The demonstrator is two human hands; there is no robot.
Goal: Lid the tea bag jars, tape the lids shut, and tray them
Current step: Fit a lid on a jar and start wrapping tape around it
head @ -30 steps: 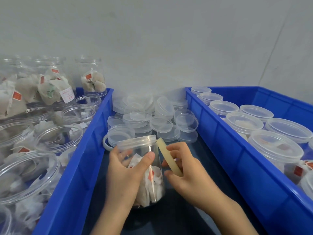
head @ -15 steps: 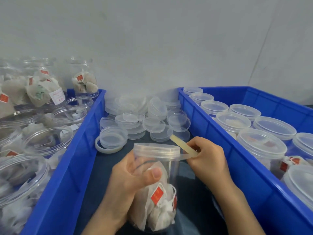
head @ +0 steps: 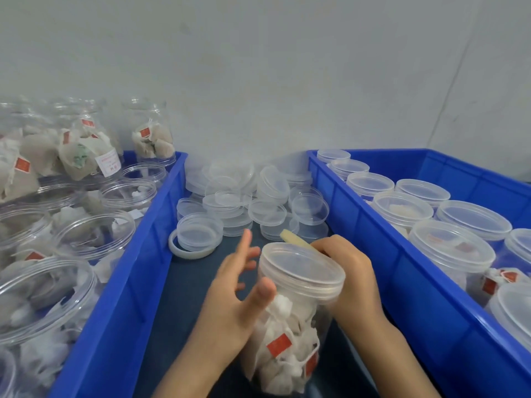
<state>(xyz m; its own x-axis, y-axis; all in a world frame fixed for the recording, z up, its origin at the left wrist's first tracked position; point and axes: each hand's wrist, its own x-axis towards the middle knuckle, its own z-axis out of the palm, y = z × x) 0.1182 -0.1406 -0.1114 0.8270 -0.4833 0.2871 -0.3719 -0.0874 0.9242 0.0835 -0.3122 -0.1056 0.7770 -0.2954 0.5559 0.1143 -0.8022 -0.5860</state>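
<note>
A clear jar [head: 290, 334] full of tea bags with red tags stands tilted between my hands, its translucent lid [head: 301, 268] on top. My left hand [head: 235, 300] lies against the jar's left side with the fingers spread and straight and the thumb on the wall just below the lid. My right hand [head: 350, 280] is behind the lid's right rim and grips a yellowish roll of tape [head: 293, 240], whose edge sticks out past the lid.
A blue bin [head: 138, 271] on the left holds open jars of tea bags. A blue bin [head: 402, 282] on the right holds lidded jars. Loose lids [head: 244, 202] and a white ring [head: 178, 249] lie on the dark surface behind the jar.
The jar has come closer and tilted. My left fingers have let go of its wall and spread. My right hand with the tape has moved round behind the lid.
</note>
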